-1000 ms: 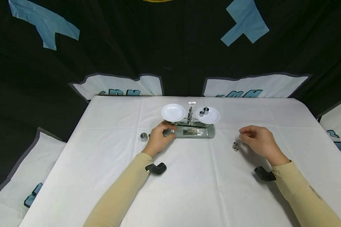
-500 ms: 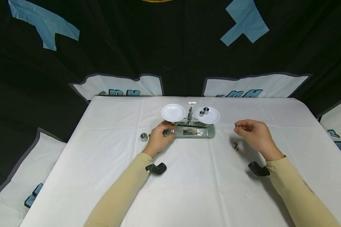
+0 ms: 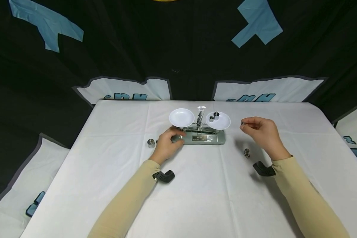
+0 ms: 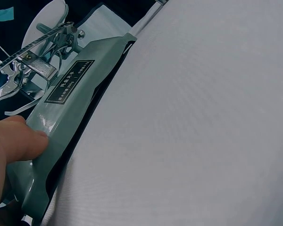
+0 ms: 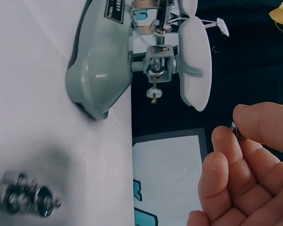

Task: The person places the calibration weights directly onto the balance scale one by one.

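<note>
Studio-like draped space, by its printed black cloth and white-covered table.

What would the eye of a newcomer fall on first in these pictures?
Probably the grey-green scale near the far edge of the table, with two shiny weights on its white right plate. Then come the left grip, holding the scale's left end, and the right grip, pinching a tiny metal piece right of the scale.

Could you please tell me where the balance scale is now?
In the head view, the balance scale stands near the far edge of the table, gripped at its left end by the left hand.
</note>
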Demonstrator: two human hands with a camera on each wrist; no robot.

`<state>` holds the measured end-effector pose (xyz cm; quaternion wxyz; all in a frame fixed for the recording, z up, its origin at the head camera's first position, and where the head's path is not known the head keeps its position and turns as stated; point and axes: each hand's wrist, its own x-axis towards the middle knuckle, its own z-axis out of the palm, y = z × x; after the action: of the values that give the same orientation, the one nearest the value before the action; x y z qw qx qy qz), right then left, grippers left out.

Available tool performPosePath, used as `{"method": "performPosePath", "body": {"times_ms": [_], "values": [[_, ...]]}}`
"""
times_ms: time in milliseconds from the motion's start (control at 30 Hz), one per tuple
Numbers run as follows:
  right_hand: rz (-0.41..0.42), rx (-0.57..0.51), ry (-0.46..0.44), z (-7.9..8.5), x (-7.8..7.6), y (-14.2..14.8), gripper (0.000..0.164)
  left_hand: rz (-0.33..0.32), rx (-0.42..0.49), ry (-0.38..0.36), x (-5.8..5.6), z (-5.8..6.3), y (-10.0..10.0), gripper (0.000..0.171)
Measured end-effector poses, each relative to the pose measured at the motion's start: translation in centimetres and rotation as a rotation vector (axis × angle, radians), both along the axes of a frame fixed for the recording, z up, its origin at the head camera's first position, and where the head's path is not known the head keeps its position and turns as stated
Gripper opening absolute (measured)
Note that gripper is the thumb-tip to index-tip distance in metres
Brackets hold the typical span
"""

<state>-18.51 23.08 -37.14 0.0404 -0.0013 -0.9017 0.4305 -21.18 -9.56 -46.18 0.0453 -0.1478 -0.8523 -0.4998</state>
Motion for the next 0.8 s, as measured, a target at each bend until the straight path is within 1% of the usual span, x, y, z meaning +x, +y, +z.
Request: {"method": "performPosePath", "body": {"times_ms": [200,367,800], "values": [[0.01,-0.046,0.01,0.2,-0.9,-1.1,0.032,0.003,0.002,0.004,0.0,0.1,0.0,0.02],[0.005,-0.049,0.006,0.2,-1.6,-1.8,0.032,-0.003,0.005,0.004,0.0,0.1,0.0,0.02],[0.016,-0.019,0.055,0.6,-3.4,-3.1,0.025,0.001,0.009,-0.001,0.0,0.0,0.0,0.02]]}}
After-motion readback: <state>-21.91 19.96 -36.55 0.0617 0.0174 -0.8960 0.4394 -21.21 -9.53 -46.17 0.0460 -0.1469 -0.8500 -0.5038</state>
